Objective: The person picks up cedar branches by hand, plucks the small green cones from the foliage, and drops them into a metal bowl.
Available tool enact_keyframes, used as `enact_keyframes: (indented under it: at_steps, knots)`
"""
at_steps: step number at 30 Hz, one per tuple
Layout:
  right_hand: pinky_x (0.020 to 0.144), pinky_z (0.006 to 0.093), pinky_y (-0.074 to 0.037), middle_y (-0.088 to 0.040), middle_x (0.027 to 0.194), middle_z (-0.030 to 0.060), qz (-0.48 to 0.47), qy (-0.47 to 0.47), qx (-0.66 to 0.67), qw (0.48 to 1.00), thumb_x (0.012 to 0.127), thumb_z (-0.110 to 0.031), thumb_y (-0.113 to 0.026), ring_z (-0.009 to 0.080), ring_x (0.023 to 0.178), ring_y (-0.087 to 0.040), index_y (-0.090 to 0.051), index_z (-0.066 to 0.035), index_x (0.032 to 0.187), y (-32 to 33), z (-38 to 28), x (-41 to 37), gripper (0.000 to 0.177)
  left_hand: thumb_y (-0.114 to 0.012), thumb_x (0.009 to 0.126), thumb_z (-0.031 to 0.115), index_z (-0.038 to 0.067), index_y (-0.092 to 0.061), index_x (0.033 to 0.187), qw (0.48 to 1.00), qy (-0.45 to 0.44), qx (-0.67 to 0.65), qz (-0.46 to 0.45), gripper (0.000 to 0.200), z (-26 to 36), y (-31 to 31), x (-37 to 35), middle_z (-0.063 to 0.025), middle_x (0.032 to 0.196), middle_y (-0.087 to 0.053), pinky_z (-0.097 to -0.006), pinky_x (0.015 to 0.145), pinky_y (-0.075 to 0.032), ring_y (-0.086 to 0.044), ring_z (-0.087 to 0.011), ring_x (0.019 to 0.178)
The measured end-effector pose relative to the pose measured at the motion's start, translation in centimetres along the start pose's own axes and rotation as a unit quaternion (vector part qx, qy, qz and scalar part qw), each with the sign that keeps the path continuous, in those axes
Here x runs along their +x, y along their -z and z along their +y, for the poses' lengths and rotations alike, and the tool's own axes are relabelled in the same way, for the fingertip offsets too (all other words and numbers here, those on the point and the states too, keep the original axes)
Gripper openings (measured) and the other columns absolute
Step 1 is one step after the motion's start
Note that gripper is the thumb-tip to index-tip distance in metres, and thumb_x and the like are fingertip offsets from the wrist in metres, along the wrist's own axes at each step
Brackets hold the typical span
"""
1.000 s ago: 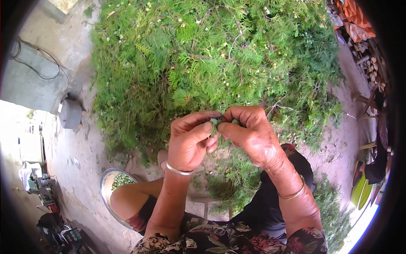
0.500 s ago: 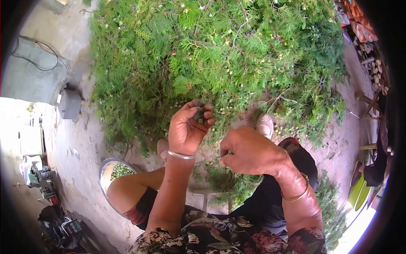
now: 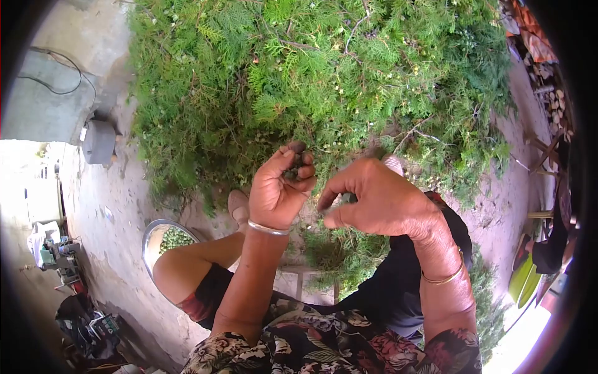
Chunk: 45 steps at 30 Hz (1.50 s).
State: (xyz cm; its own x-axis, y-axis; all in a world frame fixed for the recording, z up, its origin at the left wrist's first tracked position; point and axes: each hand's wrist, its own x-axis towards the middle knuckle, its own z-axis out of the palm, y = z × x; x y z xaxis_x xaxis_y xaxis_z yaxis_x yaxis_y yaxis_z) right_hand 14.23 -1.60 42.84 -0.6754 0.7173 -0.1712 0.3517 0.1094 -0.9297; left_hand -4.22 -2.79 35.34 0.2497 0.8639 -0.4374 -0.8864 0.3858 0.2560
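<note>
A small dark pod (image 3: 295, 159) sits pinched in the curled fingertips of the left hand (image 3: 279, 187), too small to tell which way it points. The right hand (image 3: 374, 202) is just beside it, half curled; whether it holds anything is unclear. Leafy branches (image 3: 311, 75) crowd close ahead. A bowl (image 3: 149, 240) lies low left, with bare ground (image 3: 106, 206) open beyond.

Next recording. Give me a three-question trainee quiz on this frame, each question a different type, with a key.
1. True or false: the metal bowl sits beside the person's right knee.
2. Multiple choice: the bowl holds A) water, B) small green pieces, C) red berries.
3. Short answer: which wrist wears the silver bangle?
Key: 1 false, it is by the left knee; 2 B; 3 the left.
</note>
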Motion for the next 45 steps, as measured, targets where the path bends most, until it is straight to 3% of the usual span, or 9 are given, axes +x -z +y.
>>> enact_keyframes:
  at_steps: [6, 10, 18, 26, 30, 35, 40, 42, 45]
  knots:
    - [0.048, 0.0247, -0.040, -0.056, 0.059, 0.0002, 0.075, -0.094, 0.057, 0.991, 0.081, -0.013, -0.066, 0.0076, 0.053, -0.049, -0.067, 0.000, 0.082, 0.8, -1.6, 0.6, 0.014, -0.054, 0.091, 0.016, 0.001, -0.053, 0.102, 1.000, 0.019, -0.023, 0.009, 0.019, -0.9, 0.3, -0.9, -0.0107, 0.085, -0.056, -0.0275, 0.061, -0.045, -0.053, -0.0181, 0.067]
    - [0.054, 0.0230, -0.045, -0.062, 0.063, 0.0050, 0.222, -0.139, 0.361, 0.895, 0.090, -0.026, -0.060, 0.0085, 0.056, -0.053, -0.065, 0.002, 0.067, 0.1, -1.6, 1.5, 0.037, -0.054, 0.091, 0.019, 0.001, -0.055, 0.104, 0.997, 0.022, -0.021, 0.067, 0.022, -3.0, -2.0, -1.1, -0.0086, 0.089, -0.058, -0.0315, 0.070, -0.050, -0.054, -0.0181, 0.073]
    - [0.057, 0.0265, -0.045, -0.061, 0.060, 0.0057, 0.276, 0.077, 0.279, 0.917, 0.095, -0.029, -0.050, 0.0114, 0.059, -0.057, -0.065, 0.004, 0.071, -2.4, -1.7, 1.7, 0.043, -0.047, 0.089, 0.015, 0.005, -0.060, 0.105, 0.998, -0.058, 0.020, 0.001, 0.023, -5.1, -3.7, -0.9, -0.0052, 0.093, -0.059, -0.0384, 0.083, -0.048, -0.056, -0.0203, 0.092]
    - [0.087, 0.0319, -0.044, -0.066, 0.089, 0.0168, 0.111, 0.026, 0.435, 0.893, 0.096, -0.055, -0.022, 0.0232, 0.087, -0.062, -0.063, 0.008, 0.096, -0.9, -1.6, 1.8, 0.075, -0.059, 0.087, 0.026, 0.003, -0.058, 0.099, 0.996, -0.009, -0.012, 0.093, 0.026, -4.0, -3.6, -1.9, -0.0073, 0.089, -0.062, -0.0292, 0.066, -0.049, -0.058, -0.0178, 0.078]
    - [0.094, 0.0440, -0.040, -0.065, 0.090, 0.0226, 0.106, 0.041, 0.468, 0.876, 0.092, -0.062, -0.014, 0.0338, 0.094, -0.062, -0.056, 0.011, 0.108, 0.2, -1.6, 2.2, 0.086, -0.061, 0.087, 0.021, 0.003, -0.056, 0.094, 0.993, 0.100, -0.067, -0.014, 0.020, -0.5, -0.9, -3.0, -0.0088, 0.086, -0.058, -0.0212, 0.049, -0.041, -0.054, -0.0134, 0.067]
    - [0.084, 0.0400, -0.048, -0.066, 0.079, 0.0168, 0.159, 0.019, 0.448, 0.880, 0.095, -0.056, -0.019, 0.0283, 0.083, -0.065, -0.057, 0.009, 0.103, 1.1, -0.8, 2.4, 0.076, -0.054, 0.091, 0.013, 0.001, -0.053, 0.101, 0.986, -0.122, 0.109, 0.024, 0.016, 12.9, 2.6, -10.6, -0.0094, 0.088, -0.051, -0.0209, 0.046, -0.038, -0.047, -0.0126, 0.067]
    - [0.075, 0.0342, -0.050, -0.065, 0.074, 0.0144, 0.188, -0.015, 0.434, 0.881, 0.096, -0.054, -0.024, 0.0242, 0.075, -0.065, -0.058, 0.008, 0.096, 0.9, -0.8, 2.5, 0.070, -0.056, 0.086, 0.009, -0.003, -0.058, 0.102, 0.782, -0.344, 0.324, 0.406, 0.020, 23.8, 11.6, -22.6, -0.0155, 0.091, -0.060, -0.0253, 0.058, -0.046, -0.056, -0.0174, 0.077]
    - [0.078, 0.0364, -0.050, -0.065, 0.074, 0.0127, 0.179, -0.017, 0.418, 0.891, 0.096, -0.054, -0.023, 0.0241, 0.077, -0.065, -0.058, 0.008, 0.100, 1.0, -0.5, 2.5, 0.071, -0.062, 0.083, 0.017, -0.003, -0.060, 0.108, 0.730, -0.243, 0.461, 0.443, 0.032, 27.5, 19.2, -29.2, -0.0168, 0.098, -0.061, -0.0321, 0.070, -0.048, -0.057, -0.0220, 0.088]
    - [0.077, 0.0358, -0.049, -0.065, 0.073, 0.0121, 0.211, -0.046, 0.397, 0.892, 0.096, -0.053, -0.024, 0.0234, 0.077, -0.064, -0.058, 0.007, 0.098, 1.0, -0.9, 2.4, 0.069, -0.070, 0.074, 0.033, -0.003, -0.060, 0.114, 0.405, -0.010, 0.723, 0.560, 0.055, 26.7, 23.7, -33.0, -0.0216, 0.112, -0.059, -0.0394, 0.091, -0.043, -0.054, -0.0309, 0.108]
